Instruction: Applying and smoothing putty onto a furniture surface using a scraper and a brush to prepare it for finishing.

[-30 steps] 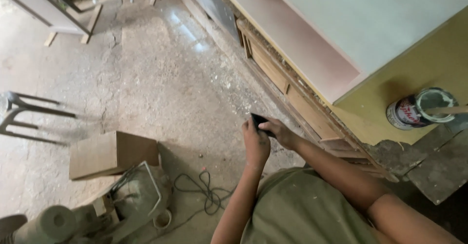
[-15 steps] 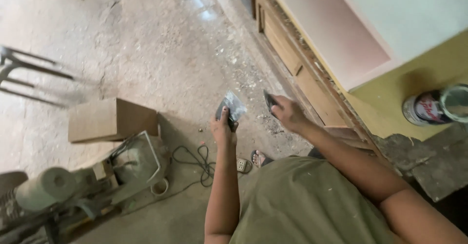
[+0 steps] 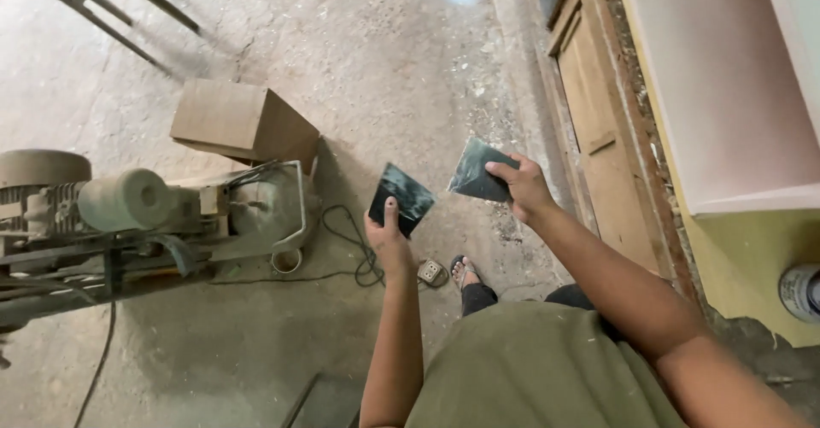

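Note:
My left hand (image 3: 389,238) holds a dark, flat square scraper blade (image 3: 401,197) by its lower edge, thumb on its face. My right hand (image 3: 523,186) grips a second dark flat blade (image 3: 475,172) a little higher and to the right. The two blades are apart, both held over the dusty concrete floor (image 3: 384,61) in front of my body. My foot in a sandal (image 3: 465,271) shows below them.
A dusty machine with a motor and drum (image 3: 128,210) lies at the left, its cable (image 3: 350,249) looping toward a socket block (image 3: 430,271). A cardboard-coloured box (image 3: 243,125) sits behind it. Wooden cabinet panels (image 3: 602,129) and a pale board (image 3: 726,86) stand at the right, a paint can (image 3: 801,291) beside them.
My hands have drawn apart, each now holding its own blade where they were together on one dark piece. The view has tilted down and left toward the machine.

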